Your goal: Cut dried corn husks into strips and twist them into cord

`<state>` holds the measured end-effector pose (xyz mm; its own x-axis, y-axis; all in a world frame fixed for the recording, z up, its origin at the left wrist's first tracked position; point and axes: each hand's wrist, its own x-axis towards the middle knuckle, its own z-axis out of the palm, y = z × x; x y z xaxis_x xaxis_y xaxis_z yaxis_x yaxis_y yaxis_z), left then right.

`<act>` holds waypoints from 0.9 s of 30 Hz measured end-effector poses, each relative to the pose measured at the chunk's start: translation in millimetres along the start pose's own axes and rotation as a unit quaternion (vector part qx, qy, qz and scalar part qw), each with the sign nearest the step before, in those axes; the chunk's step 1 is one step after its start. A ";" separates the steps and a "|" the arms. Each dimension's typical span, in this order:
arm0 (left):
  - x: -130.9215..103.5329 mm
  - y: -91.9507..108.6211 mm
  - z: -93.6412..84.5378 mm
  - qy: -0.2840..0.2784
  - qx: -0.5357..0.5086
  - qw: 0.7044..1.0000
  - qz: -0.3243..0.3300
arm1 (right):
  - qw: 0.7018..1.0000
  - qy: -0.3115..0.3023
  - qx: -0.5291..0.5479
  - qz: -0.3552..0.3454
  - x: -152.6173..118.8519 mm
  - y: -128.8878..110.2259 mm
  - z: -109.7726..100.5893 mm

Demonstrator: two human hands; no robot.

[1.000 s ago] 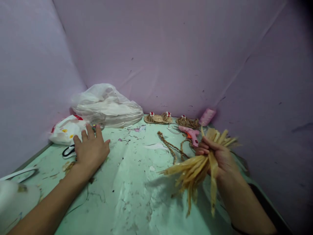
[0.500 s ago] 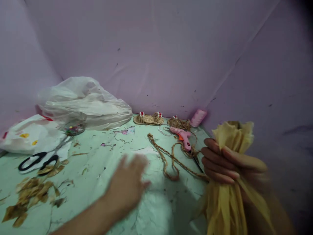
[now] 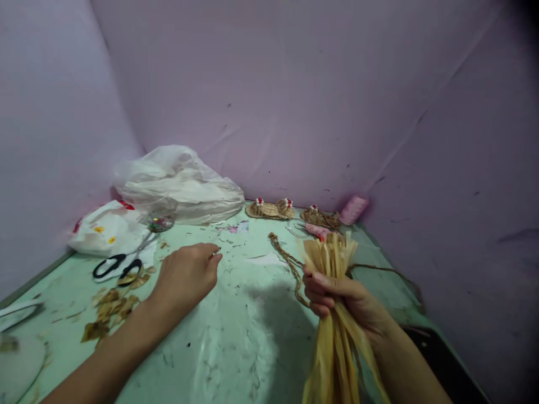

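Head view: the right hand point(image 3: 351, 300) is holding a bundle of pale strips point(image 3: 332, 353) above the right side of the tabletop point(image 3: 223, 331), its grip closed around them with the thumb across the front. Short ends are fanning up above the fist, and long ends are hanging toward the bottom edge. The left hand point(image 3: 187, 272) is sitting well apart from the bundle, fingers bent; whether its grip is pinching anything, I cannot tell. Brown scraps point(image 3: 112, 306) and scissors point(image 3: 138, 261) are lying left of it. Behind the bundle, a pink glue gun point(image 3: 316, 230) is partly showing, and braided cord point(image 3: 290, 261) is running alongside.
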<state>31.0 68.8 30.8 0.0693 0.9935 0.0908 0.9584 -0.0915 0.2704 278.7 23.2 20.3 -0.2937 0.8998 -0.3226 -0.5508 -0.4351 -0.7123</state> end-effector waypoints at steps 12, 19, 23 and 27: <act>10.5 24.6 76.2 0.009 0.005 0.987 0.163 | 0.995 0.079 -0.003 -0.055 -16.6 -12.1 4.8; 33.2 -79.3 50.2 0.150 0.095 0.984 0.003 | 0.998 0.063 -0.029 0.007 20.7 25.4 25.4; 30.7 -110.9 30.0 0.158 0.161 0.971 -0.077 | 0.995 0.064 -0.062 0.034 44.4 48.3 51.5; 17.3 -119.8 3.8 0.184 0.158 0.961 -0.136 | 0.989 0.046 -0.118 0.075 74.1 66.9 79.1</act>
<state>-81.6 97.3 -3.6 -0.2418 0.8809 0.4068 0.9677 0.2500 0.0337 158.3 58.3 -1.9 -0.2801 0.8294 -0.4833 -0.3052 -0.5543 -0.7744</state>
